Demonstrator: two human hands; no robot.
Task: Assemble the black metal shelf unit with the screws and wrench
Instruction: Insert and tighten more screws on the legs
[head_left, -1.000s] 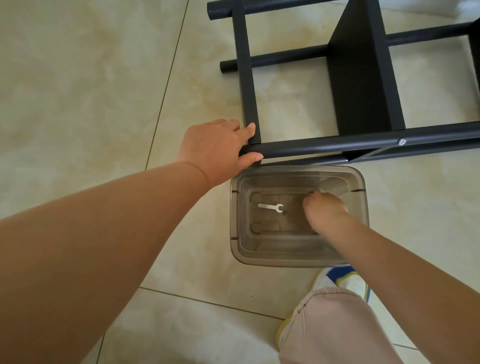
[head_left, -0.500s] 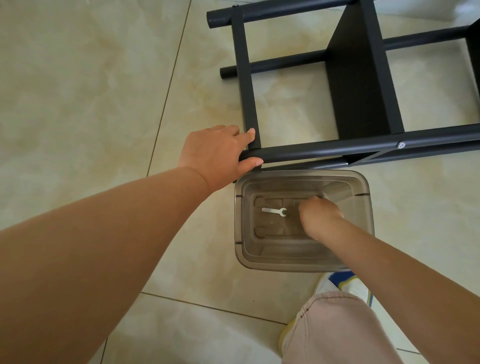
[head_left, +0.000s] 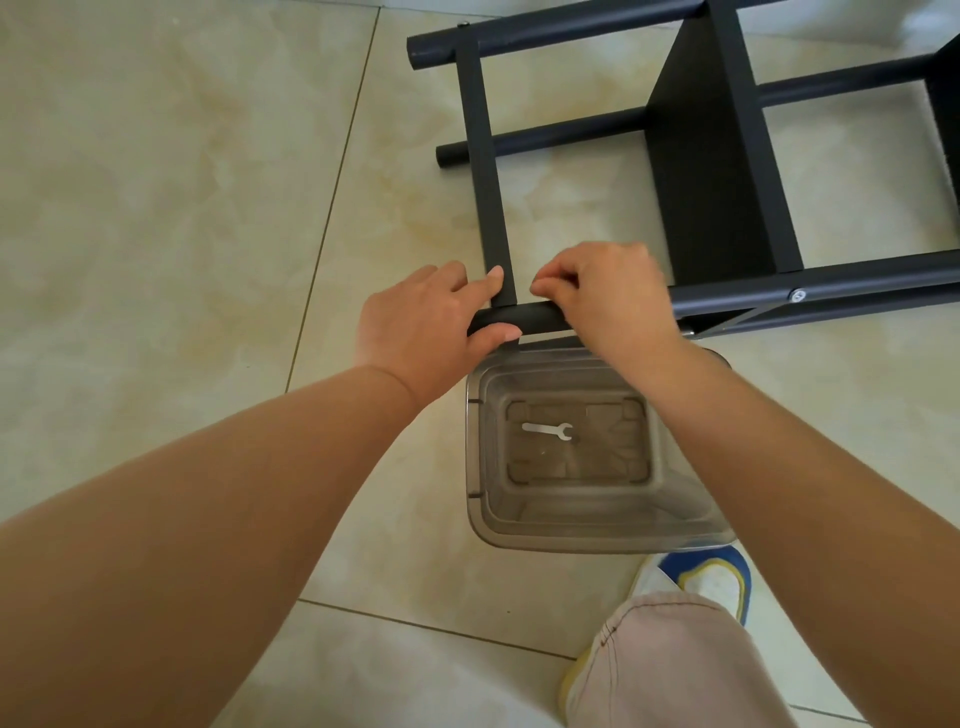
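Observation:
The black metal shelf unit (head_left: 706, 171) lies on its side on the tiled floor. My left hand (head_left: 426, 322) grips the end of its near round leg tube (head_left: 524, 318), thumb under and fingers over. My right hand (head_left: 608, 296) hovers over the same tube where the flat crossbar (head_left: 488, 171) meets it, fingertips pinched together; whatever they pinch is too small to make out. A small silver wrench (head_left: 548, 430) lies on the bottom of a clear plastic bin (head_left: 483, 499) just below the tube. A screw head (head_left: 797, 296) shows further right on the tube.
My knee in light trousers (head_left: 670, 670) and a blue, white and yellow shoe (head_left: 711, 577) are at the bottom right. Beige floor tiles (head_left: 182, 208) stretch to the left. Another black panel edge (head_left: 948, 130) shows at the right border.
My right hand has come up out of the bin and moved to the joint on the near tube. The wrench stays in the bin. My left hand keeps its grip on the tube.

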